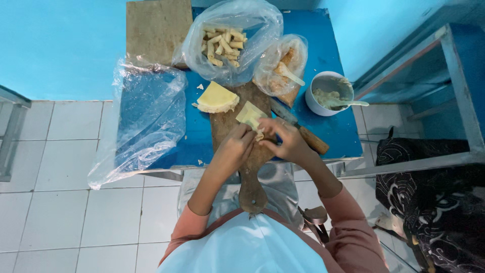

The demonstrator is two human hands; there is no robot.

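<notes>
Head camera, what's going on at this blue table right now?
A person is working with both hands over a wooden board on the blue table. The left hand and right hand pinch a pale wrapper with a bit of filling. A stack of wrappers lies beside it, a knife at the right. Behind are a bag of finished rolls, a second bag and a bowl with a spoon.

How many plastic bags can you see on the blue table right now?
3: a big empty bag at the table's left edge, one holding finished rolls at the back, and a smaller one just right of that.
</notes>
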